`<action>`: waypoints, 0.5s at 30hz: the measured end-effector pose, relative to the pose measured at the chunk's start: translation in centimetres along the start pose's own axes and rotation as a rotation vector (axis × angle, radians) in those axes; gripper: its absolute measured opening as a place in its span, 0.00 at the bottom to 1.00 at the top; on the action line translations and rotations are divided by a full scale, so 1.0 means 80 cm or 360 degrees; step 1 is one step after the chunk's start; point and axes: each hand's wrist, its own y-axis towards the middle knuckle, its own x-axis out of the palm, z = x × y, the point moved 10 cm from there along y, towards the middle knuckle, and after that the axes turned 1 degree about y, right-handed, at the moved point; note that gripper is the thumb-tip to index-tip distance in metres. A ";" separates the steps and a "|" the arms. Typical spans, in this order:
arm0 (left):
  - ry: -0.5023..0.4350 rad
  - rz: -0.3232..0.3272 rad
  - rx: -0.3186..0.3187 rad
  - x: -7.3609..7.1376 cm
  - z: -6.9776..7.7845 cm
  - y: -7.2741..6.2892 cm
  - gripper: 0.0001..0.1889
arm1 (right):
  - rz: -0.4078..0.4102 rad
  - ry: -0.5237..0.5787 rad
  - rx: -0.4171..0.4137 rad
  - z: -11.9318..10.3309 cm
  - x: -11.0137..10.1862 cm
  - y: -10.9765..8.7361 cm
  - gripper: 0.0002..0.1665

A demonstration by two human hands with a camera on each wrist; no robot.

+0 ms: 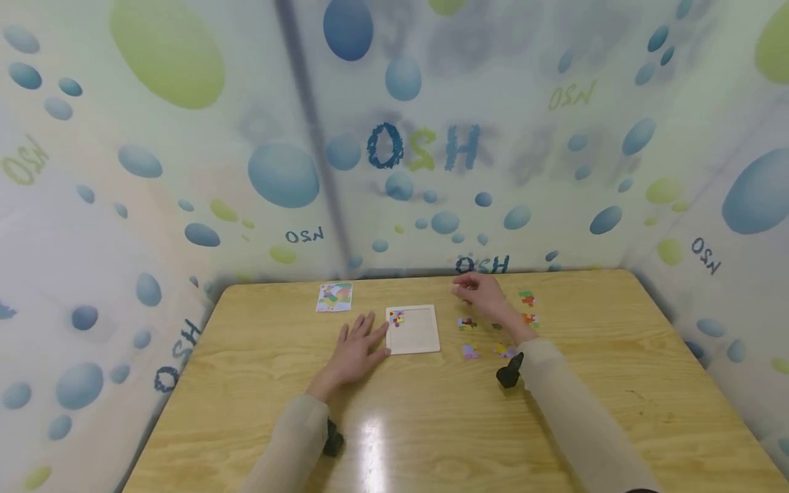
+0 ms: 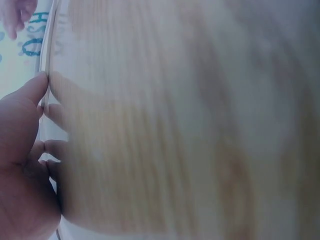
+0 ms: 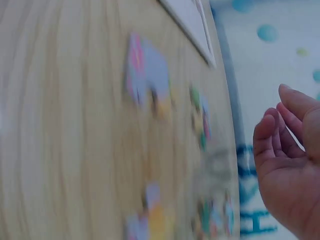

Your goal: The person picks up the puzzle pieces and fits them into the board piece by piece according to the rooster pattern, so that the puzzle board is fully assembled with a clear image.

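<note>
At centre, we see the left hand (image 1: 354, 356) with fingers spread, gripping nothing, fingertips at the puzzle tray's (image 1: 420, 335) left edge, presumably steadying it. Right of centre, the right hand (image 1: 487, 299) curls above loose jigsaw pieces (image 1: 470, 351), spread probably for easy picking; we cannot tell whether it pinches one.

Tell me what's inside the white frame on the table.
A colorful puzzle piece sits in the far left corner of the frame; pale base shows across the rest. What lies under that piece is covered and cannot be seen.
</note>
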 end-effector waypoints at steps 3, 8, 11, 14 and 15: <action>-0.0003 0.0001 0.0000 0.001 0.001 0.000 0.32 | -0.0002 -0.0026 -0.0014 0.010 -0.028 -0.009 0.22; -0.0036 0.0008 0.0017 0.001 0.005 0.003 0.32 | 0.0033 -0.0081 0.0039 0.031 -0.073 -0.021 0.23; -0.0042 0.0011 0.0015 0.002 0.003 0.003 0.31 | 0.0069 -0.0153 0.0058 0.045 -0.090 -0.023 0.22; -0.0040 0.0008 0.0006 0.002 0.000 0.002 0.31 | 0.0065 -0.0239 0.0033 0.051 -0.097 -0.025 0.20; -0.0041 0.0008 0.0004 0.002 0.000 0.001 0.31 | 0.0064 -0.0257 0.0030 0.053 -0.098 -0.025 0.20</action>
